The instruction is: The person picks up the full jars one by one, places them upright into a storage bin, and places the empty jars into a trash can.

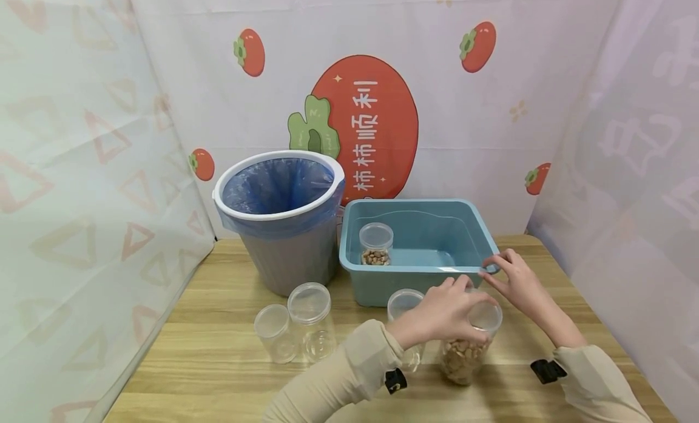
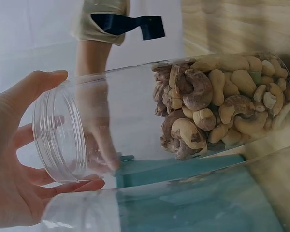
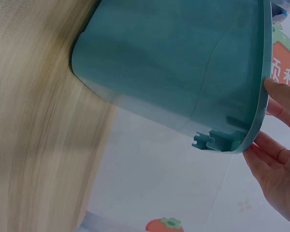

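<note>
- Near the front of the wooden table (image 1: 218, 362), my left hand (image 1: 445, 317) is wrapped around the top of the jar of cashews (image 1: 466, 344), fingers curled round its rim; the left wrist view shows the mouth of the jar with no lid on it.
- My right hand (image 1: 519, 283) sits at the near right corner of the teal tub (image 1: 475, 229), fingertips pinching its rim.
- Inside the tub stands another lidded jar of nuts (image 1: 375, 244).
- Just left of my held jar is an empty clear jar (image 1: 403, 304); two more empty jars (image 1: 297, 326) stand before the grey bin (image 1: 284, 223) with its blue liner.
- I judge this as the grasp stage: jar secured, tub steadied.
- Next move, as I read it, calls for lifting the jar upright over the tub wall without spilling.
</note>
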Available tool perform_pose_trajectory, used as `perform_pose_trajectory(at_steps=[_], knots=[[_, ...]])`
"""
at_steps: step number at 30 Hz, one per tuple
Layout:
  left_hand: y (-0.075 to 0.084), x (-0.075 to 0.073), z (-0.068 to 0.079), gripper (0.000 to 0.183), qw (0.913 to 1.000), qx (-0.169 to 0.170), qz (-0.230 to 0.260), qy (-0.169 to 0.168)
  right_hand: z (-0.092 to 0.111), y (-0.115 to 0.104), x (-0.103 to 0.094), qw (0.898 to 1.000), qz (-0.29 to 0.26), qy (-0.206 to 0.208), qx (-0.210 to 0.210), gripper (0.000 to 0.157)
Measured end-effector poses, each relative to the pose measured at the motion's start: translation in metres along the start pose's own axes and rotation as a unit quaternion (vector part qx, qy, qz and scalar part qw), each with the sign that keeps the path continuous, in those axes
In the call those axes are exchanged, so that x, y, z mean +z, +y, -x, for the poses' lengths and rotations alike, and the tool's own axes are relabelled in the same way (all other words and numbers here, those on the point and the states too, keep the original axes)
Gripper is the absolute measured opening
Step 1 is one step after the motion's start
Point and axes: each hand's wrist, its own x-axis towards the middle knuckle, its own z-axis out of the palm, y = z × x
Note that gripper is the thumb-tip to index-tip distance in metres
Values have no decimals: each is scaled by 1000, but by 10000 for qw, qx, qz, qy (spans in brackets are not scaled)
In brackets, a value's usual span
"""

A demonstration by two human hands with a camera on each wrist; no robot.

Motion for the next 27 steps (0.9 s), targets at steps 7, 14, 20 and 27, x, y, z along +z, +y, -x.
perform_pose_trajectory(at_steps=[7,14,20,27], knots=[[-2,-23,-1,56,9999,21,-66,134,-1,0,-1,10000,-2,-40,-58,27],[-7,-45,-2,56,9997,22,127,200,-1,0,-3,9995,65,-310,-21,33],[-13,-64,-4,55,9994,8,235,264,-1,1,-4,9996,91,-230,-141,40],[-20,-87,-6,52,9979,-37,505,392,0,3,-4,9994,133,-136,-294,31]])
